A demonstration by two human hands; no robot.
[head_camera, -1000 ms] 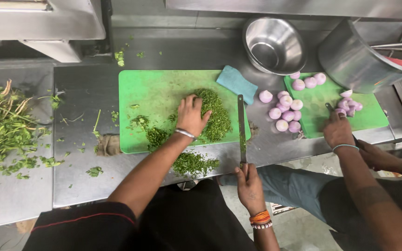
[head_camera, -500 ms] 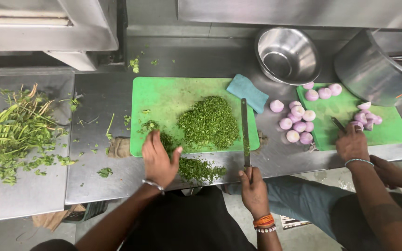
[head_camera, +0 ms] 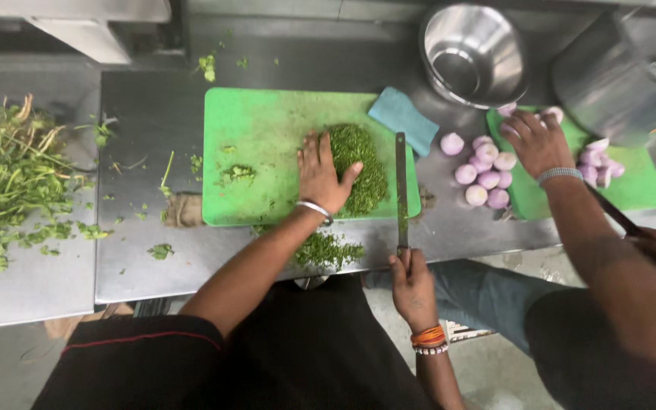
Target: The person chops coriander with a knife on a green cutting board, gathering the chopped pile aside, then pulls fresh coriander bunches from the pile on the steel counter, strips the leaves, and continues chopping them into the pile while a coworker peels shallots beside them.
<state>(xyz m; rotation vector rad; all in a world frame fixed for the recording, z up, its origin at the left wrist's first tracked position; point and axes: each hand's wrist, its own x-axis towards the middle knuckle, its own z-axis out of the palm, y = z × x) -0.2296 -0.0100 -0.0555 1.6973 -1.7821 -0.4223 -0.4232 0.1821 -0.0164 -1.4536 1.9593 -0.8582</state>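
My left hand [head_camera: 320, 173] lies flat on the green cutting board [head_camera: 260, 129], fingers spread, pressing against the left side of a heap of chopped green herbs [head_camera: 360, 163]. My right hand [head_camera: 413, 282] grips the handle of a long knife [head_camera: 401, 186] at the counter's front edge; its blade lies along the board's right side, just right of the heap. More chopped herbs [head_camera: 329, 249] sit on the steel counter in front of the board.
A blue cloth [head_camera: 404, 119] lies right of the board. Peeled onions [head_camera: 484, 171] rest beside a second green board [head_camera: 639, 190], where another person's hand [head_camera: 534, 140] reaches. A steel bowl [head_camera: 471, 53] stands behind. Uncut herb stalks [head_camera: 9, 178] lie far left.
My left hand moved from the counter's front edge up onto the board and against the herb heap. The other person's hand moved left toward the onions. The knife has stayed in place.
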